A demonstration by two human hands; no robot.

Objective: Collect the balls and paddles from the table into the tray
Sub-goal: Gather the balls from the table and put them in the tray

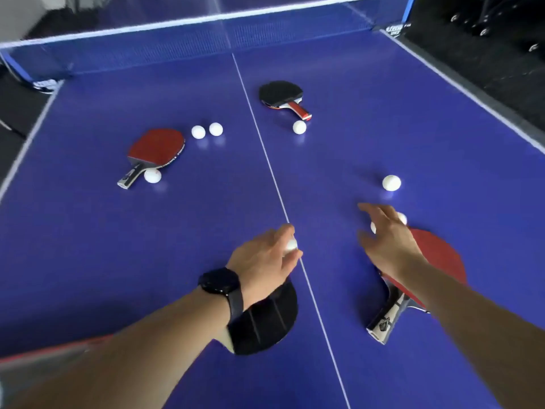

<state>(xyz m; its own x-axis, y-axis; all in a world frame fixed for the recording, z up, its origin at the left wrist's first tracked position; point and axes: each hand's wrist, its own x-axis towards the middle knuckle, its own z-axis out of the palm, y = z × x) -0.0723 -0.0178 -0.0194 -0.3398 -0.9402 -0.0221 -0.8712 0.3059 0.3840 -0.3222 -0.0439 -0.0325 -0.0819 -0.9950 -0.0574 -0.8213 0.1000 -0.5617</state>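
While the left hand [265, 258] clamps one ball [292, 245], the right hand [389, 243], fingers [368, 208] apart, is nearer the free ball [391, 182] just beyond.

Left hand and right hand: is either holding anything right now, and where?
The left hand pinches a white ball at its fingertips. The right hand is spread open over two balls, gripping nothing yet.

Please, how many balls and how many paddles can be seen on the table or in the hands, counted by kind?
White balls: 8, at, one in the left hand, two partly hidden by the right hand.
Paddles: 4, at.
Total: 12
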